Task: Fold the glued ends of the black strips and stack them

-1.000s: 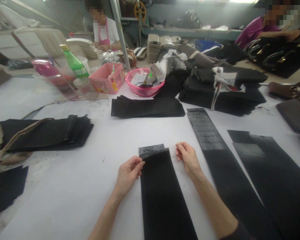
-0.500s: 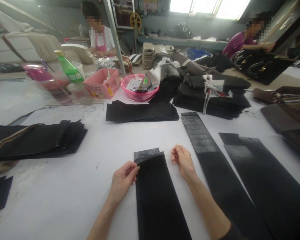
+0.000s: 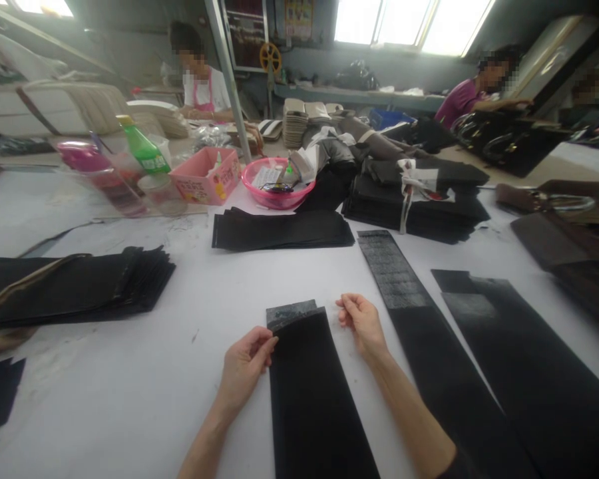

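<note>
A long black strip (image 3: 314, 392) lies in front of me on the white table (image 3: 144, 392), with a shiny grey patch (image 3: 290, 314) showing at its far end. My left hand (image 3: 247, 362) pinches the strip's left edge near that end between thumb and fingers. Just right of the strip, my right hand (image 3: 362, 322) is raised with its fingers curled together, apart from the strip; whether something small is in them cannot be made out. Two more black strips, a nearer one (image 3: 429, 346) and a farther one (image 3: 534, 346), lie to the right.
Black piece stacks lie at the left (image 3: 70, 286) and beyond the strip (image 3: 284, 229). A tied black bundle (image 3: 429, 213), a pink basin (image 3: 274, 196), a pink box (image 3: 209, 183) and a green bottle (image 3: 142, 146) stand farther back. Two people sit across the table.
The view has shifted slightly. My left hand keeps its pinch on the strip's edge. My right hand has moved slightly left, towards the strip, its fingers still curled.
</note>
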A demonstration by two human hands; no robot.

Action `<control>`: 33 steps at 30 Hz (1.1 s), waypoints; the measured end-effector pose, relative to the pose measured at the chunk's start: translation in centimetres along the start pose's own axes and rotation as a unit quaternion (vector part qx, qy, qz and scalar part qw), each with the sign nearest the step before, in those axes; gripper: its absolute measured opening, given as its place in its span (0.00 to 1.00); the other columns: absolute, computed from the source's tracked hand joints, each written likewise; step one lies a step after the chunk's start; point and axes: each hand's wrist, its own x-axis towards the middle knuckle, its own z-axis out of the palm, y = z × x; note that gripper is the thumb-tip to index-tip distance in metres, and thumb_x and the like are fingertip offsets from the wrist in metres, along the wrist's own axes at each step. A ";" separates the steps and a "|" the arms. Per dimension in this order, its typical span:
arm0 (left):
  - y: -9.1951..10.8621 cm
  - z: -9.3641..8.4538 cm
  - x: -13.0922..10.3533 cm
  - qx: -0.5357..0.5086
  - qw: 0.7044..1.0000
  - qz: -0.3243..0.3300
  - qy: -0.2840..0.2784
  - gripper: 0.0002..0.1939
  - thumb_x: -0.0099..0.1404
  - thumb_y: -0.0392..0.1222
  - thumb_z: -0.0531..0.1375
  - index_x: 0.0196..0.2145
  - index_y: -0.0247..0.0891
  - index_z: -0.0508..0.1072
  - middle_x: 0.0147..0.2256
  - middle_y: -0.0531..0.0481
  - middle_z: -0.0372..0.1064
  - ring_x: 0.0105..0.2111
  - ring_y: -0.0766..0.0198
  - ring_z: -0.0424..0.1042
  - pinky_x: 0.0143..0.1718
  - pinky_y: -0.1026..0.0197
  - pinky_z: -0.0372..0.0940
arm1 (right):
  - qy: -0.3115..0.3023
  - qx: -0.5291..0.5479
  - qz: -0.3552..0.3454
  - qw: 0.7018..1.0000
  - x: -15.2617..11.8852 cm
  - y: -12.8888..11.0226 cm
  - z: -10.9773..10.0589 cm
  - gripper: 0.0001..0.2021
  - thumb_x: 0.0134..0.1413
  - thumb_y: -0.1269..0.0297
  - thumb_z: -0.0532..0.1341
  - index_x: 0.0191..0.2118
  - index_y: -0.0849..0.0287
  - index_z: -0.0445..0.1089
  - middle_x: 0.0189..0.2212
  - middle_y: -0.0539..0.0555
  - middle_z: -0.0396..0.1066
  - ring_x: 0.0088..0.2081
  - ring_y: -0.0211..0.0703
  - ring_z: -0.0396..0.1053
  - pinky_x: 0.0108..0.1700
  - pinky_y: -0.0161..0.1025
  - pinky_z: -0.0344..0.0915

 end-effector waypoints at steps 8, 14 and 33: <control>-0.2 0.1 0.1 0.002 1.000 0.003 0.003 0.12 0.62 0.51 0.60 0.32 0.39 0.68 0.22 0.56 0.65 0.20 0.70 0.64 0.19 0.70 0.58 | -0.027 0.015 -0.014 0.999 -0.3 -0.1 0.0 0.17 0.49 0.51 0.65 0.30 0.58 0.61 0.25 0.45 0.67 0.17 0.29 0.63 0.15 0.28 0.58; -0.5 0.1 0.0 0.002 1.000 0.015 0.007 0.12 0.62 0.51 0.60 0.32 0.39 0.68 0.22 0.56 0.65 0.20 0.70 0.64 0.19 0.70 0.57 | -0.036 0.017 -0.024 0.999 -0.6 0.0 0.3 0.19 0.51 0.47 0.62 0.28 0.57 0.58 0.19 0.43 0.63 0.13 0.29 0.59 0.11 0.26 0.49; -1.0 0.0 0.0 -0.004 0.998 0.057 -0.002 0.13 0.62 0.53 0.60 0.32 0.39 0.69 0.21 0.56 0.65 0.19 0.70 0.63 0.19 0.70 0.58 | -0.053 0.057 0.016 0.997 -3.5 -1.8 -2.3 0.15 0.41 0.61 0.72 0.36 0.58 0.72 0.39 0.52 0.75 0.30 0.33 0.71 0.28 0.28 0.67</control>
